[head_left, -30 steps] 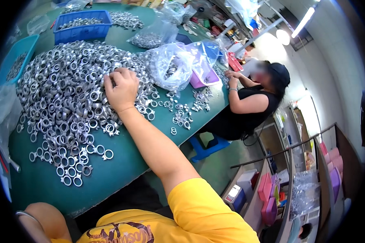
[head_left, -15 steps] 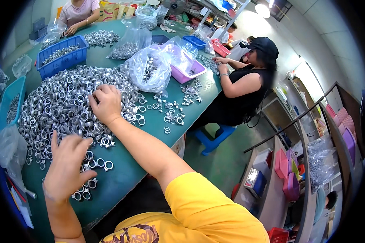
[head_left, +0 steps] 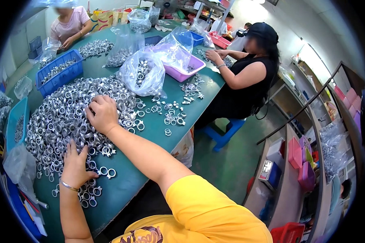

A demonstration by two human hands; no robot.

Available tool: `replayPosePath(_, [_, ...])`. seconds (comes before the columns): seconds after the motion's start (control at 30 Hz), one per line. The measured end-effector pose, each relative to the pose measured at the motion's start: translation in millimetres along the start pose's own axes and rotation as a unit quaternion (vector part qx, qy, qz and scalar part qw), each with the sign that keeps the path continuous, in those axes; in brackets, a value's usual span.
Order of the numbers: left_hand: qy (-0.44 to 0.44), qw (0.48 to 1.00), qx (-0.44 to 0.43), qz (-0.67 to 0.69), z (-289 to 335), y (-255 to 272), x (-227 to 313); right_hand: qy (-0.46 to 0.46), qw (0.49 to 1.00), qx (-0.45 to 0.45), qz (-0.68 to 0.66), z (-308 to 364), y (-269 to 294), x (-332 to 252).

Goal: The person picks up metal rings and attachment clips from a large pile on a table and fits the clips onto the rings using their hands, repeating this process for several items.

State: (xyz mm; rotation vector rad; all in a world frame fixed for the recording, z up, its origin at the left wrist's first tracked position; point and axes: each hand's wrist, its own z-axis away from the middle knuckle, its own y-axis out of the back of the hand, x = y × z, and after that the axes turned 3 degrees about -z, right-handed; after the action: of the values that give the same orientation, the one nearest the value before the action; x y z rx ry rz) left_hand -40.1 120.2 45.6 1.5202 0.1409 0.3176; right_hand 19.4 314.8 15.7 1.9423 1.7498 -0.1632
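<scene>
A large heap of silver metal rings (head_left: 65,109), each with a small lug, covers the near left of the green table (head_left: 127,182). On the heap's right side rests my right hand (head_left: 102,114), its fingers bent over the rings and somewhat apart. My left hand (head_left: 75,167), with a bangle at the wrist, is at the heap's near edge. Its fingers are spread and touch the rings there, and no ring shows held in either hand. Loose rings (head_left: 89,193) lie below and beside the left palm.
Behind the heap stand a blue basket (head_left: 59,83), a clear bag of parts (head_left: 142,75) and a purple basket (head_left: 190,73). A teal tray (head_left: 13,135) is at left. A person in black (head_left: 247,77) works at the right edge; another in pink (head_left: 70,28) sits across the table.
My left hand has come right and down onto the rings from above the near edge. My right hand stays on the heap. The whole view has shifted slightly.
</scene>
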Motion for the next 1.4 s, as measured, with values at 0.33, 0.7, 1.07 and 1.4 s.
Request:
replayPosePath(0.33, [-0.019,0.999,0.035,-0.007,3,-5,-4,-0.002,1.000,-0.007,-0.007,0,0,-4])
replayPosePath(0.7, [-0.033,0.998,0.047,0.033,-5,-20,-10,0.033,0.999,0.034,-0.008,-1,-3,14])
replayPosePath(1.07, [-0.018,0.998,0.044,0.049,-16,-44,-44,0.013,0.992,-0.100,-0.077,52,-12,15])
replayPosePath(1.4, [-0.047,0.997,0.041,0.037,-32,-60,-73,0.047,0.995,-0.073,-0.038,81,28,1])
